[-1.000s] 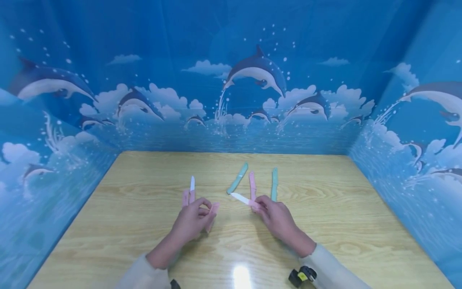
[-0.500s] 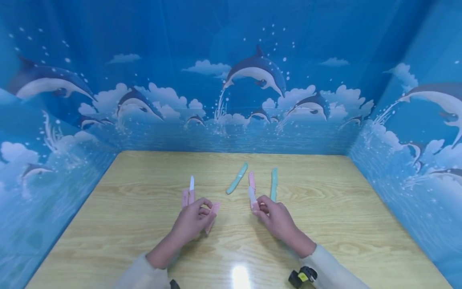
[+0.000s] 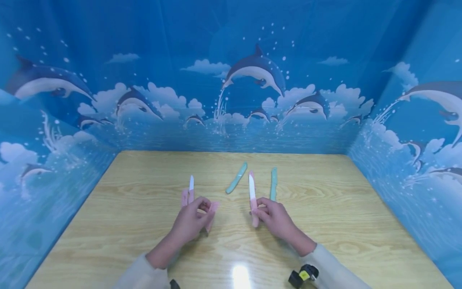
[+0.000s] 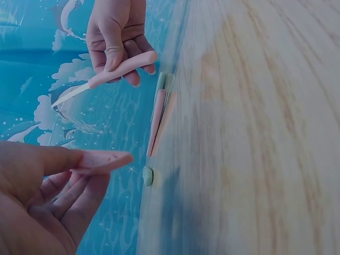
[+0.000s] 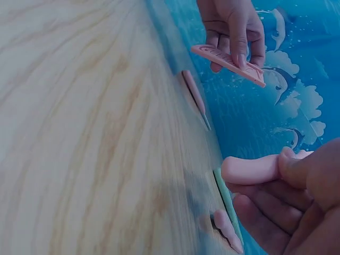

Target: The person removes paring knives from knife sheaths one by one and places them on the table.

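My left hand (image 3: pixel 203 209) pinches a pink blade sheath (image 3: pixel 213 210) just above the wooden table (image 3: pixel 144 224); the right wrist view shows that sheath (image 5: pixel 228 60) flat between thumb and fingers. My right hand (image 3: pixel 261 210) grips the pink handle of a small knife (image 3: pixel 252 196), white blade pointing away from me. In the left wrist view the knife (image 4: pixel 114 73) is held in the air. Another pink knife (image 3: pixel 191 188) lies on the table beyond my left hand, a pink sheath (image 3: pixel 185 197) beside it.
Two teal pieces (image 3: pixel 237 177) (image 3: pixel 273 184) and a pink sheath (image 3: pixel 251 174) lie on the table beyond my right hand. Blue dolphin-print walls (image 3: pixel 231 100) close in the table on the back and both sides.
My right hand has turned its knife: the white blade pointed left a second ago and now points away from me. My left hand has stayed put with its sheath.
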### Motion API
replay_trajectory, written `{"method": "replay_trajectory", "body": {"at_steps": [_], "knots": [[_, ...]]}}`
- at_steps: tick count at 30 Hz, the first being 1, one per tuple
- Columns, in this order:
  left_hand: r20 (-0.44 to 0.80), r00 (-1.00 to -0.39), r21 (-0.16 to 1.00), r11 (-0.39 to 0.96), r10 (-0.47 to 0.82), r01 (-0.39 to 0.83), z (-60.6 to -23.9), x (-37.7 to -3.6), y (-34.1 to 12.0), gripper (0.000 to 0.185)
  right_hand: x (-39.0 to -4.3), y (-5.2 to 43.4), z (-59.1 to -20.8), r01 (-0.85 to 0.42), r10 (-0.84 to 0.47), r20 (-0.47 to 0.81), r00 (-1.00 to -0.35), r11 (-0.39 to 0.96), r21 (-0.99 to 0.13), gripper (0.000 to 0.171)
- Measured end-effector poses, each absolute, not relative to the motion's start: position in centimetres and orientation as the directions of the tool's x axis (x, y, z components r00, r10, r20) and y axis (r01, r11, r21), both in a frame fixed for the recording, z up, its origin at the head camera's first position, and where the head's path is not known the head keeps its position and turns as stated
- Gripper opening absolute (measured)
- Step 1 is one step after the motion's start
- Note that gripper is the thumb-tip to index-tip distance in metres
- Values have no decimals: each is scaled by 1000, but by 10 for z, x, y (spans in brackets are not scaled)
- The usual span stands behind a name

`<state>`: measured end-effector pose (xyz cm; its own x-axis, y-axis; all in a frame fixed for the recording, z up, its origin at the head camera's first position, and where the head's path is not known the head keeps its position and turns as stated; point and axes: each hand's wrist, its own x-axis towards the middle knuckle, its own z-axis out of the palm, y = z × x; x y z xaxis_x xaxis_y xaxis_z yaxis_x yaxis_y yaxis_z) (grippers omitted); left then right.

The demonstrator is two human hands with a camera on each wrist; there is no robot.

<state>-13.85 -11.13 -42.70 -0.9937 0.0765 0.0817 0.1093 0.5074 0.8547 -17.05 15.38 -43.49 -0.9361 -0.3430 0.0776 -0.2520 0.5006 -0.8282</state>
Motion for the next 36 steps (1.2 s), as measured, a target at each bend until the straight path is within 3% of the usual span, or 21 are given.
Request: {"method": "replay_trajectory", "body": {"at_steps": [12,36], "knots": [[86,-987,874,465,133,139,-427,-137,-114,25,-170,149,-432,-172,-296,18,-955,504,-847,18],[89,-996,859,505,8,81,-423,-147,-116,16,-173,133,-434,-278,-341,122,-932,460,-843,14]]}}
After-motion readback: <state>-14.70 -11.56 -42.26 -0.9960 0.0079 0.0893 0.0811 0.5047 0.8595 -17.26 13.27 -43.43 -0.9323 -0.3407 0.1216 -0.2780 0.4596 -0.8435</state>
